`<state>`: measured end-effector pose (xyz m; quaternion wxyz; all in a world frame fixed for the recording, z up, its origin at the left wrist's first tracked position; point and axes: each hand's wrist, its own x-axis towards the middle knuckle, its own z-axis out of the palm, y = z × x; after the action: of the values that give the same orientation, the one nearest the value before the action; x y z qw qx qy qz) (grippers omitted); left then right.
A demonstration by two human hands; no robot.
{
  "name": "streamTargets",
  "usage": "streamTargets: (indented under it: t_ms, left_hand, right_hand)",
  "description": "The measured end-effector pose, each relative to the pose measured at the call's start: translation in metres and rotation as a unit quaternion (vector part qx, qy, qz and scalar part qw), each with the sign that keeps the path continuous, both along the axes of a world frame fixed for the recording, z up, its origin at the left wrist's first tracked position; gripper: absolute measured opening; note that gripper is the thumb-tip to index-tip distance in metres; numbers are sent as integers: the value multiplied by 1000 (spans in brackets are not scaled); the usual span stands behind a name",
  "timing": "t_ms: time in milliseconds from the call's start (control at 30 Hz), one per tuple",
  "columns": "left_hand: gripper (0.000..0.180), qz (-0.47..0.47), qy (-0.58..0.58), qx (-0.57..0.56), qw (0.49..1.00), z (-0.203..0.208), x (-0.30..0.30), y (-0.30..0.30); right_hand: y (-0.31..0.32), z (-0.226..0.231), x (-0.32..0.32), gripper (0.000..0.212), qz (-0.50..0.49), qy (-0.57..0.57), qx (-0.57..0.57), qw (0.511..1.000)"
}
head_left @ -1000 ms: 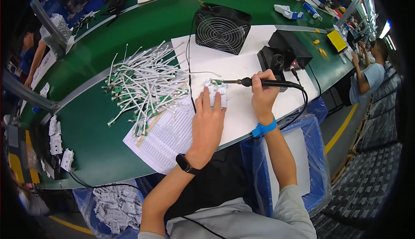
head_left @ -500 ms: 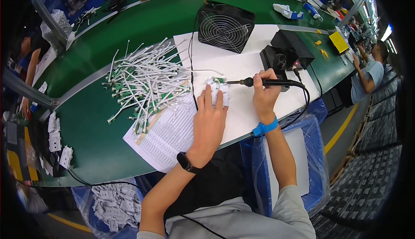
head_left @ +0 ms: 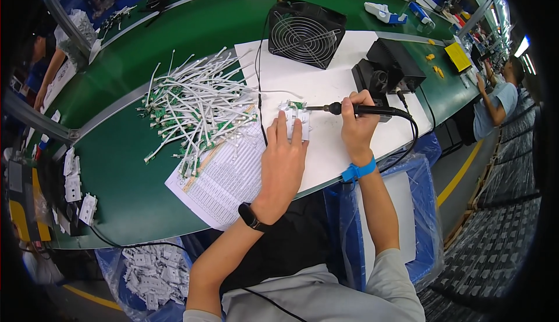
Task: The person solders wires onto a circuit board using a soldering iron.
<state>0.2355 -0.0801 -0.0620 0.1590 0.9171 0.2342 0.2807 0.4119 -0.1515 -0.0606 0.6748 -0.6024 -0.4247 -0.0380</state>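
Note:
On the white board, a small white plastic housing point(head_left: 299, 131) lies under the fingers of my left hand point(head_left: 283, 164), which hold it down. A small green circuit board point(head_left: 297, 105) sits at the housing's far end, with a white wire leading off to the left. My right hand point(head_left: 359, 125) is closed round a black soldering iron point(head_left: 367, 110) like a pen. The iron points left, and its tip is at the right edge of the circuit board; whether they touch is too small to tell. Left of my hands lies a heap of white wires with green boards point(head_left: 198, 106).
A black fan point(head_left: 305, 32) stands beyond my hands; the black soldering station point(head_left: 397, 62) and iron holder stand right of it. A printed sheet point(head_left: 224, 176) lies under the wire heap. Lined bins hang below the bench edge, one holding white housings point(head_left: 156, 275). Co-workers sit left and right.
Both hands, the iron and the housing stay nearly in place. The view has shifted slightly. At the far left, a co-worker's arm has moved.

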Motion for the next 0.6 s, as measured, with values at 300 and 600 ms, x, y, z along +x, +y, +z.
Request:
streamTargets:
  t_ms: [300,600]
  left_hand:
    - [45,-2,-13,-4,1000,3,3,-1]
    - [45,17,-38,-40,998,1,1,0]
  right_hand:
    - [-9,7,-1,19,-30,7,33,999]
    - [-74,53,29,17,-262,-124,107,951]
